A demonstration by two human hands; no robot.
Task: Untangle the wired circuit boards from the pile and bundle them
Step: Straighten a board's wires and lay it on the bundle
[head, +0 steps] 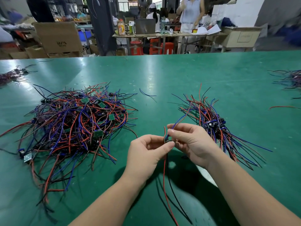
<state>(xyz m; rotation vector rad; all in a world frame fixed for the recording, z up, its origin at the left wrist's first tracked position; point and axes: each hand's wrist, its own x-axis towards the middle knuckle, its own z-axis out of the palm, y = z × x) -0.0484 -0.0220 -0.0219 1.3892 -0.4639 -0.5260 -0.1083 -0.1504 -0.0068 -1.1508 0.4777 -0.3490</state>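
While the left hand [149,150] and right hand [190,142] pinch it together: one wired board [167,141], probably light, leads [164,176] limp. Best held by the board.

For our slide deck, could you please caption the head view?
Left hand and right hand pinch one wired board over the table, between the tangled pile and the tidy bundle.

Left hand [149,150], right hand [191,141] raised close together, both pinching.
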